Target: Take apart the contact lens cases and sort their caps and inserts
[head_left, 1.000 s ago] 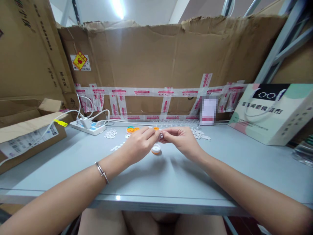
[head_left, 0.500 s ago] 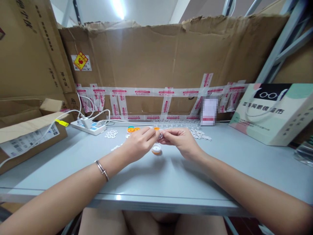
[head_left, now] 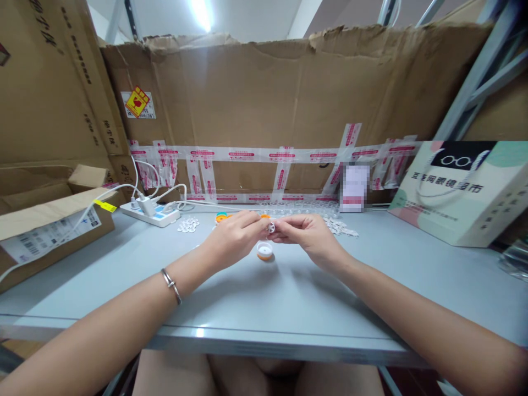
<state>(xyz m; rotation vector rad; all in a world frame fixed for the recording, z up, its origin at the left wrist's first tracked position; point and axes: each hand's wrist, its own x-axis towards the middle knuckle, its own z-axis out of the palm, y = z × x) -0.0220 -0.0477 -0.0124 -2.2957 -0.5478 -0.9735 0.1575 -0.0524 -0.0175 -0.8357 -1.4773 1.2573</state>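
A small white ring-shaped piece [head_left: 271,227] is pinched between my two hands above the middle of the table. The fingers of my left hand [head_left: 240,234] are closed on its left side. From the right, my right hand [head_left: 310,236] grips it with thumb and fingertips. Just below the hands, a round white and orange container [head_left: 264,251] rests on the table. Orange round pieces [head_left: 221,218] are partly hidden behind my left hand. Small white pieces lie in one pile [head_left: 188,224] at the left and another [head_left: 340,226] at the right.
A power strip [head_left: 153,213] with white cables stands at the back left, near an open cardboard box [head_left: 53,225]. Clear round pieces [head_left: 297,208] line the rear of the grey table [head_left: 264,302]. At the right are a blurred-out card [head_left: 353,188] and a paper bag [head_left: 457,209].
My left hand has shifted slightly and now covers more of the orange pieces and of the white ones beside it. The white piece is still between both hands, turned a little more toward the camera.
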